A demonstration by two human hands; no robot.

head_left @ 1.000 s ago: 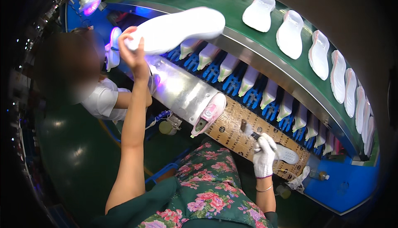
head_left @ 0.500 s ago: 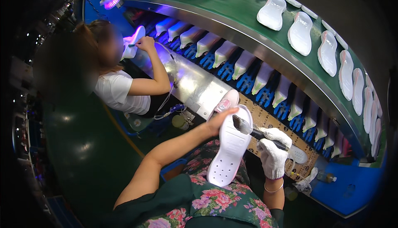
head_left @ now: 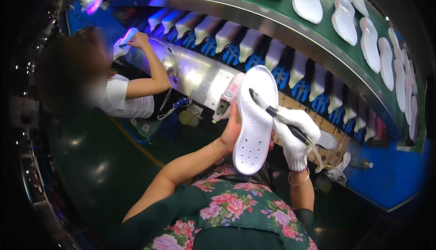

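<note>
Left hand fingers clamp white shoe upright, steadying it; gloved right hand fingers grip brush, tip on shoe.

White soles on the green conveyor above the grip, blue racks behind it, a co-worker far left, a perforated board beside.

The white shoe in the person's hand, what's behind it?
Behind the white shoe, the left hand holds it up. A brown cardboard sheet and a pink-and-white shoe peek out beside it. The palm and most fingers are covered.
</note>
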